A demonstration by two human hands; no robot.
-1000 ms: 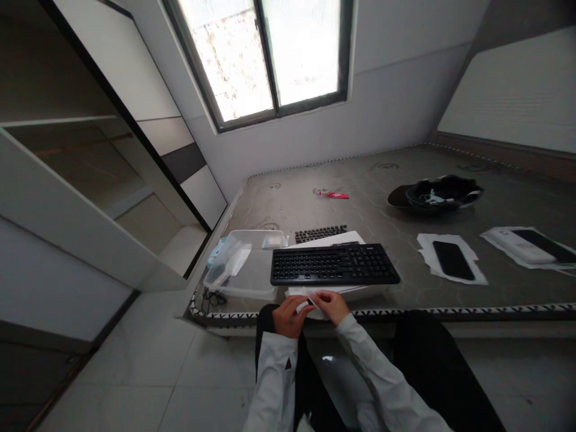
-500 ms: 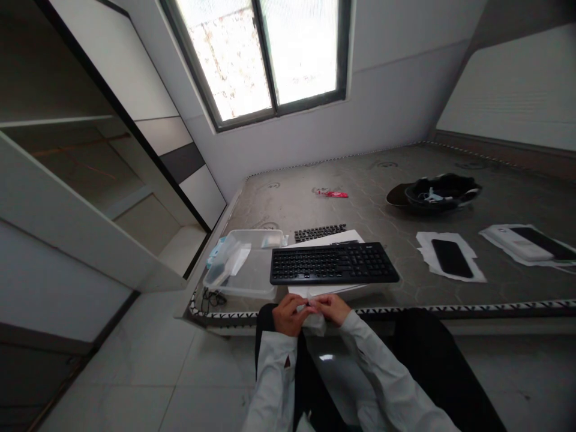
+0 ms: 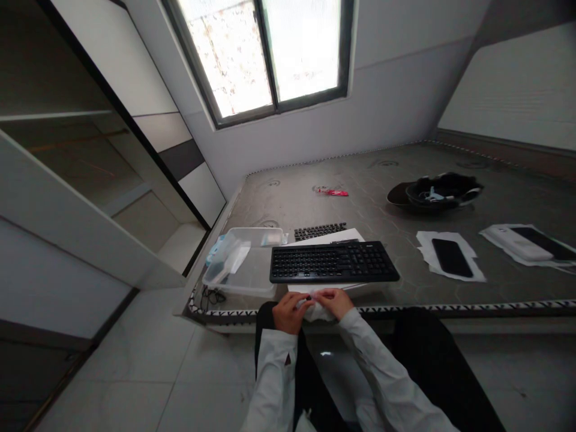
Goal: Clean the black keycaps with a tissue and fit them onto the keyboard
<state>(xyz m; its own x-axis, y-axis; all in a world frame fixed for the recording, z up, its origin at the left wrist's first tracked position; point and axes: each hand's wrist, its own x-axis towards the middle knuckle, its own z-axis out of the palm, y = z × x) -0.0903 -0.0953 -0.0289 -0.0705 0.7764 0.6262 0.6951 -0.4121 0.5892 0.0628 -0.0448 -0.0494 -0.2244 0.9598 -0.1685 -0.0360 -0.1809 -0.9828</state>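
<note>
In front of the keyboard, my two hands meet fingertip to fingertip above my lap. My left hand pinches a small black piece, keycap-sized, though too small to name surely. The fingers of my right hand are closed on a thin white tissue, which hangs below them and touches the piece. Just beyond lies a black keyboard, resting on a white sheet or box. Behind it, several loose black keycaps stand in rows on the mattress.
A clear plastic box with small packets sits left of the keyboard, a coiled black cable beside it. Rightward are a phone on white paper, more devices and a black cap. A red packet lies farther back.
My right hand has risen slightly, and the tissue now bunches closer under its fingers. The small black piece shows more plainly between my fingertips.
</note>
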